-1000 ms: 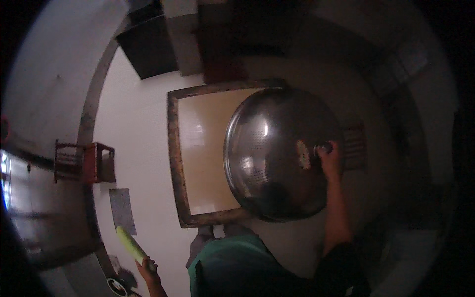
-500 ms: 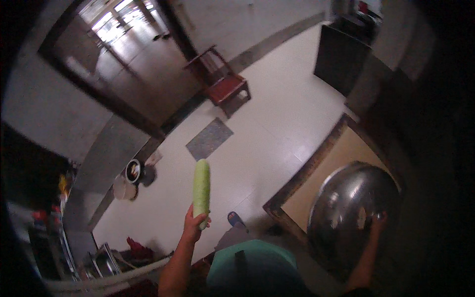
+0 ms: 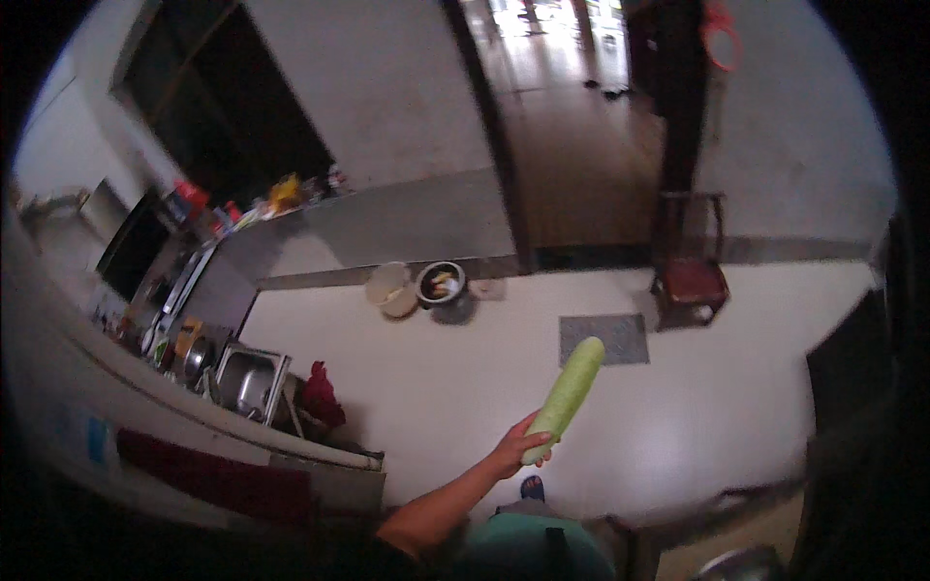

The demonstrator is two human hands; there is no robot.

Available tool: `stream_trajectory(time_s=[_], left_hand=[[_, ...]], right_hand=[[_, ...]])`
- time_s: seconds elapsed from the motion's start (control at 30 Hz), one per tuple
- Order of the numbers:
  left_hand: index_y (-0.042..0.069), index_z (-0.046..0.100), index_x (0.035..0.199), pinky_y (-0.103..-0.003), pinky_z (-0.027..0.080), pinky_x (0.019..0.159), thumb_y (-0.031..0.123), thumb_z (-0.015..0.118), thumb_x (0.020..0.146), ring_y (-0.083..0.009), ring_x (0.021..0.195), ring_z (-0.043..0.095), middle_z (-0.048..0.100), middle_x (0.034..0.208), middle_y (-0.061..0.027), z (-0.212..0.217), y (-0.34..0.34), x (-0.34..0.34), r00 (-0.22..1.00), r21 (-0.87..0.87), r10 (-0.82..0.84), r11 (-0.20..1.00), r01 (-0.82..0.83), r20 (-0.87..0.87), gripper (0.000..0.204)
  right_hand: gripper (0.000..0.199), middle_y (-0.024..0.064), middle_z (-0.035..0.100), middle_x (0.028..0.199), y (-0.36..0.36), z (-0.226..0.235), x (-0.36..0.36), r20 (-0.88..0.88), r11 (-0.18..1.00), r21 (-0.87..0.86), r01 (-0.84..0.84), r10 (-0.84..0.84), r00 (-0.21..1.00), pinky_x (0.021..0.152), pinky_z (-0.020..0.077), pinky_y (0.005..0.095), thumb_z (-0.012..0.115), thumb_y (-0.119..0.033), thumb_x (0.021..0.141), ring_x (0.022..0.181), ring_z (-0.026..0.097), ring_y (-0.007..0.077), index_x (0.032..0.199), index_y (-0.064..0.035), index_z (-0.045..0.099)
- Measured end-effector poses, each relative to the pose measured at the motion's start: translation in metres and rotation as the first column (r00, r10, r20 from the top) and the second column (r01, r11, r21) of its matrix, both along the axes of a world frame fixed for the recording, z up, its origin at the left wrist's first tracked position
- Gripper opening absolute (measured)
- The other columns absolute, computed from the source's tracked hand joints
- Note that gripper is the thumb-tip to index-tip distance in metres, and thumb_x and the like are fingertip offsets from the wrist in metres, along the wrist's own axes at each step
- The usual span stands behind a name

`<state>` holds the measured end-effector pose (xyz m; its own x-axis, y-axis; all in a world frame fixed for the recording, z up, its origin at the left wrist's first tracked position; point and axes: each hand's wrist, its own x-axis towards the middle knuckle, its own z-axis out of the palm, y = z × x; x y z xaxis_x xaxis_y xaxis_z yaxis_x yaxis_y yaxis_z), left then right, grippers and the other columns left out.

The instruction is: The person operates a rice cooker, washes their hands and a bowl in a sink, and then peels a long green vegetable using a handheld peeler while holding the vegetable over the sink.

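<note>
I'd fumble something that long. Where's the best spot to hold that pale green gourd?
Probably where the left hand has it: the lower end of the gourd, fingers wrapped around from the side. It is a smooth, even cylinder, tilted with its top up and right, so a grip nearer the middle would likely balance it better.

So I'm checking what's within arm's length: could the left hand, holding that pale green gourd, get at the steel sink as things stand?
Probably not from here. The left hand is full with the gourd, and the sink sits well off to its left, though open floor lies between.

gourd: 1 (image 3: pixel 567 397) | chair: 1 (image 3: pixel 690 281) | floor mat: 1 (image 3: pixel 603 338) | sink: 1 (image 3: pixel 249 380) | bucket: 1 (image 3: pixel 389 289)
</note>
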<state>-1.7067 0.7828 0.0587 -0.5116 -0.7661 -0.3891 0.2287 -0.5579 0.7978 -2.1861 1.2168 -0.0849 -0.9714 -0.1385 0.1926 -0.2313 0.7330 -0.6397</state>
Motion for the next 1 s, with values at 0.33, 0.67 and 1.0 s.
stream_trajectory(time_s=[0.33,0.67,1.0], left_hand=[[0.009,0.044,0.113,-0.03,0.045,0.049,0.028,0.053,0.082,-0.0199,0.063,0.055,0.057,0.09,-0.0124,0.003,-0.075,0.186,0.838,-0.032,0.546,0.837,-0.546,-0.001,0.037],[0.008,0.046,0.106,-0.031,0.042,0.045,0.034,0.049,0.085,-0.0219,0.057,0.052,0.056,0.089,-0.0136,-0.029,-0.133,0.327,0.443,0.118,0.888,0.456,-0.882,-0.125,0.034],[0.008,0.045,0.11,-0.027,0.041,0.05,0.04,0.047,0.088,-0.0166,0.058,0.05,0.055,0.085,-0.0104,0.003,-0.211,0.431,0.036,0.165,0.998,0.044,-0.985,-0.052,0.039]], right_hand=[[0.047,0.0175,0.045,0.103,-0.382,-0.022,0.134,0.4,0.695,-0.036,-0.718,0.668,0.627,0.074,0.0443,0.0354,0.07,-0.017,0.071,0.083,0.051,0.0242,0.108,0.0007,0.048],[0.033,0.0131,0.062,0.08,-0.581,-0.174,0.189,0.666,-0.451,0.403,-0.796,0.741,-0.083,0.071,0.0457,0.037,0.06,-0.033,0.078,0.076,0.058,0.0242,0.09,-0.0026,0.064],[0.025,0.0073,0.061,0.067,-0.898,-0.145,0.358,0.896,-0.249,0.065,-0.966,0.44,-0.054,0.059,0.0458,0.0334,0.052,-0.029,0.083,0.061,0.057,0.0196,0.086,-0.0068,0.064]])
